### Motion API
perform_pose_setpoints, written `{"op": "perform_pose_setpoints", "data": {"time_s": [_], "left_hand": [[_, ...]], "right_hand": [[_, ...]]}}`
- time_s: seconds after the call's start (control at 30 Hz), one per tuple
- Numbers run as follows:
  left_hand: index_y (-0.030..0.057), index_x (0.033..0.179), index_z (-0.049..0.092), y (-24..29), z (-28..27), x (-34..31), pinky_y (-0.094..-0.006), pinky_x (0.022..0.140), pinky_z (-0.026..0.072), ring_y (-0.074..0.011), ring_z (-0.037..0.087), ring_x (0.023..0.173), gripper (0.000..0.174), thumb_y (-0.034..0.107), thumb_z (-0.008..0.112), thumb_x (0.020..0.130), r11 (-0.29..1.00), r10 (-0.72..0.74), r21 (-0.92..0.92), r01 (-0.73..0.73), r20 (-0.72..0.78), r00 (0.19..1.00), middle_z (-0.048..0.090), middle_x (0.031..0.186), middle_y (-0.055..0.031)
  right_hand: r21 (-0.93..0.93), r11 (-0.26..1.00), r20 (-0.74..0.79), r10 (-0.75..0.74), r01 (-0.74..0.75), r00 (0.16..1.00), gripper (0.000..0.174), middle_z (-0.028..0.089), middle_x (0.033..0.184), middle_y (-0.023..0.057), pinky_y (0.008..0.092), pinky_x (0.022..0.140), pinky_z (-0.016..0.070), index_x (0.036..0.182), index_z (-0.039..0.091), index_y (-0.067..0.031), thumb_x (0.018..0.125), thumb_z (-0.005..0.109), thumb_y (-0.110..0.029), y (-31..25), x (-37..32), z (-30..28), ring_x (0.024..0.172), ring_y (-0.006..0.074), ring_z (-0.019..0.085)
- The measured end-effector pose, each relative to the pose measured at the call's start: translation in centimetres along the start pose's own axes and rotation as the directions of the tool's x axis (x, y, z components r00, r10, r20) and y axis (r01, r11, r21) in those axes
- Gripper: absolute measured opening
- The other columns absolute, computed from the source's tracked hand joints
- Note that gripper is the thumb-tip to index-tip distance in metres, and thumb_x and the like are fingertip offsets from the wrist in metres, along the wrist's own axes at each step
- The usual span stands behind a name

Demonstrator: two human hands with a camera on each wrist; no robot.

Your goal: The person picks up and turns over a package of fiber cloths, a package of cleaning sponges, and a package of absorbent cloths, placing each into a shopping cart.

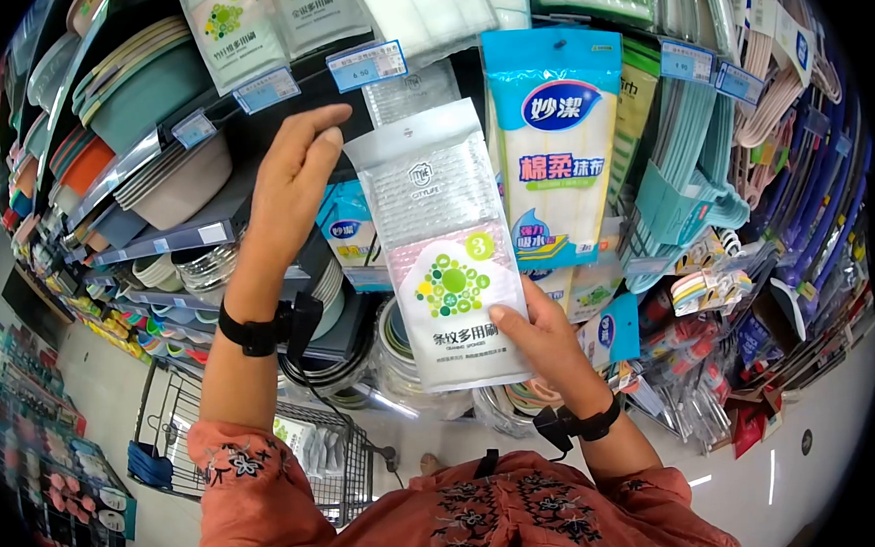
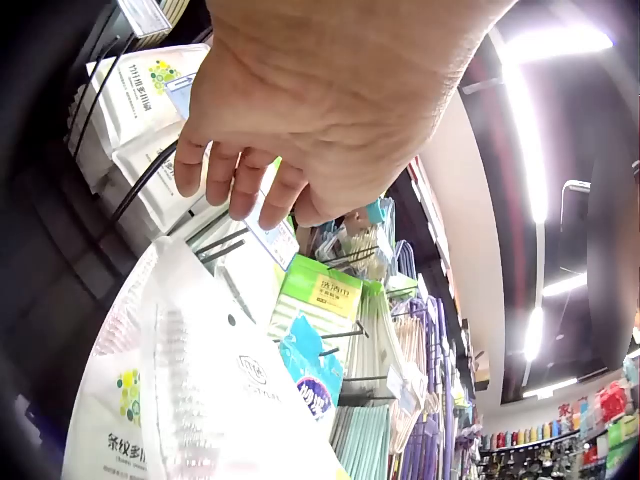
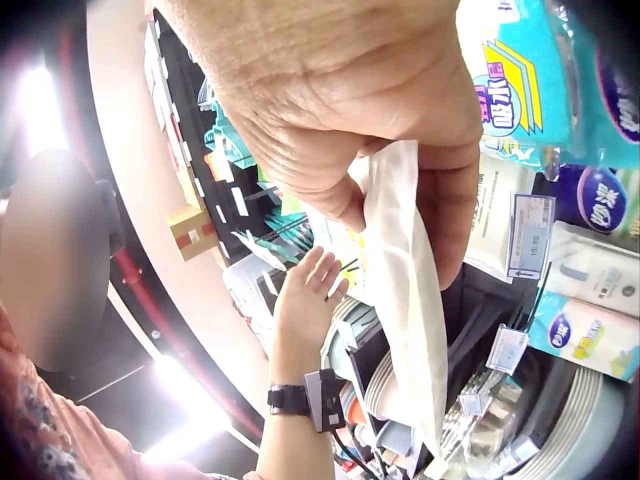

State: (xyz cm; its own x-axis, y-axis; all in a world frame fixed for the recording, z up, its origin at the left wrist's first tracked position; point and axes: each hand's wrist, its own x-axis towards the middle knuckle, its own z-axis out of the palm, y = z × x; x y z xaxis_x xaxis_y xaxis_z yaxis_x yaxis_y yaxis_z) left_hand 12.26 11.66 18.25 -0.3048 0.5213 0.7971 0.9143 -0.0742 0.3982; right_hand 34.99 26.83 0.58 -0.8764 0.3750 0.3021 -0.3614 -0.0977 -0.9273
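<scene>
A white and pink pack of striped sponges (image 1: 447, 263) is pinched at its lower right edge by the right hand (image 1: 553, 352), thumb on the front. From the side, the right wrist view shows the pack (image 3: 400, 290) between thumb and fingers of the right hand (image 3: 350, 110). The left hand (image 1: 296, 177) is raised at the pack's upper left, apart from it, holding nothing. Its fingers hang loosely bent in the left wrist view, where the left hand (image 2: 320, 110) is above the pack (image 2: 200, 370). Behind the pack, a similar one (image 1: 412, 95) hangs on the rack.
A blue and white cloth pack (image 1: 555, 146) hangs right of the held pack. Bowls and basins (image 1: 176, 179) fill shelves at the left. Hangers (image 1: 692, 168) hang at the right. A shopping cart (image 1: 344, 470) holding packs stands below, by the person's left side.
</scene>
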Motion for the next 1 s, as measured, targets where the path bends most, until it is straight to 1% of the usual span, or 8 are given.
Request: {"op": "perform_pose_setpoints", "data": {"time_s": [0.1, 0.23, 0.37, 0.5, 0.53, 0.63, 0.87, 1.0], "left_hand": [[0.0009, 0.124, 0.065, 0.3, 0.6, -2.2, -0.0290, 0.092, 0.0461, -0.0181, 0.059, 0.104, 0.030, 0.015, 0.056, 0.099, 0.997, -0.080, 0.006, 0.080, 0.027, 0.996, 0.063, 0.116, -0.0096], [0.0014, 0.128, 0.061, -0.1, 2.0, -5.7, -0.0307, 0.092, 0.0467, -0.0197, 0.058, 0.109, 0.032, 0.016, 0.058, 0.099, 0.981, -0.166, -0.099, 0.169, 0.038, 0.985, 0.059, 0.123, -0.0112], [0.0002, 0.130, 0.058, -0.4, 3.3, -9.2, -0.0329, 0.094, 0.0469, -0.0229, 0.056, 0.114, 0.035, 0.016, 0.059, 0.098, 0.983, -0.164, -0.076, 0.166, 0.024, 0.986, 0.057, 0.128, -0.0133], [-0.0005, 0.133, 0.056, 1.4, 4.9, -12.5, -0.0340, 0.097, 0.0471, -0.0251, 0.055, 0.118, 0.038, 0.012, 0.059, 0.097, 0.981, -0.189, -0.031, 0.191, 0.034, 0.981, 0.054, 0.131, -0.0165], [-0.0011, 0.134, 0.055, 2.2, 5.4, -13.3, -0.0340, 0.096, 0.0476, -0.0260, 0.055, 0.120, 0.040, 0.010, 0.060, 0.096, 0.960, -0.251, -0.118, 0.255, 0.050, 0.967, 0.052, 0.134, -0.0177], [-0.0007, 0.141, 0.048, 2.6, 6.9, -15.6, -0.0343, 0.100, 0.0463, -0.0247, 0.053, 0.126, 0.047, 0.011, 0.059, 0.096, 0.933, -0.330, -0.122, 0.339, 0.089, 0.940, 0.048, 0.138, -0.0155], [0.0018, 0.148, 0.042, 3.9, 8.7, -18.1, -0.0358, 0.101, 0.0462, -0.0291, 0.050, 0.130, 0.057, 0.014, 0.062, 0.096, 0.901, -0.415, -0.090, 0.424, 0.101, 0.904, 0.036, 0.150, -0.0165], [0.0016, 0.144, 0.045, 4.4, 9.3, -18.6, -0.0413, 0.101, 0.0478, -0.0341, 0.048, 0.131, 0.058, 0.020, 0.068, 0.094, 0.890, -0.429, -0.150, 0.431, 0.043, 0.902, 0.038, 0.148, -0.0224]], "right_hand": [[-0.006, 1.000, -0.029, 0.004, -0.004, 1.000, 0.047, 0.062, 0.131, 0.0078, 0.0285, 0.102, 0.0427, 0.143, 0.047, 0.0021, 0.101, 0.059, -0.017, -0.6, -0.2, 0.1, 0.118, 0.0126, 0.055], [0.003, 1.000, -0.053, -0.006, 0.006, 0.999, 0.047, 0.062, 0.130, 0.0075, 0.0282, 0.102, 0.0428, 0.143, 0.047, 0.0020, 0.101, 0.059, -0.015, -0.3, -0.2, -0.4, 0.117, 0.0126, 0.056], [0.002, 1.000, -0.055, -0.012, 0.012, 0.998, 0.047, 0.062, 0.130, 0.0073, 0.0283, 0.102, 0.0431, 0.143, 0.047, 0.0021, 0.101, 0.059, -0.015, -0.2, -0.1, -0.5, 0.117, 0.0125, 0.056], [0.022, 1.000, -0.050, -0.001, 0.002, 0.999, 0.046, 0.062, 0.129, 0.0073, 0.0286, 0.101, 0.0437, 0.142, 0.048, 0.0020, 0.101, 0.059, -0.015, 0.0, -0.1, -0.4, 0.116, 0.0124, 0.056], [0.010, 1.000, -0.048, 0.000, 0.000, 0.999, 0.046, 0.062, 0.128, 0.0074, 0.0286, 0.101, 0.0439, 0.142, 0.048, 0.0019, 0.101, 0.059, -0.015, 0.0, -0.1, -0.4, 0.116, 0.0124, 0.056], [-0.007, 1.000, -0.048, 0.001, -0.001, 0.999, 0.045, 0.063, 0.127, 0.0076, 0.0285, 0.100, 0.0445, 0.141, 0.048, 0.0016, 0.101, 0.060, -0.015, -0.1, -0.2, -0.3, 0.115, 0.0124, 0.056], [-0.037, 0.999, -0.036, -0.007, 0.005, 0.999, 0.046, 0.062, 0.128, 0.0085, 0.0279, 0.098, 0.0447, 0.141, 0.049, 0.0016, 0.100, 0.061, -0.017, 0.0, -0.8, 0.3, 0.114, 0.0121, 0.056], [-0.012, 0.999, -0.027, -0.037, 0.036, 0.999, 0.046, 0.063, 0.127, 0.0090, 0.0276, 0.098, 0.0446, 0.140, 0.049, 0.0018, 0.101, 0.061, -0.018, 0.2, -1.3, 0.5, 0.113, 0.0120, 0.056]]}}
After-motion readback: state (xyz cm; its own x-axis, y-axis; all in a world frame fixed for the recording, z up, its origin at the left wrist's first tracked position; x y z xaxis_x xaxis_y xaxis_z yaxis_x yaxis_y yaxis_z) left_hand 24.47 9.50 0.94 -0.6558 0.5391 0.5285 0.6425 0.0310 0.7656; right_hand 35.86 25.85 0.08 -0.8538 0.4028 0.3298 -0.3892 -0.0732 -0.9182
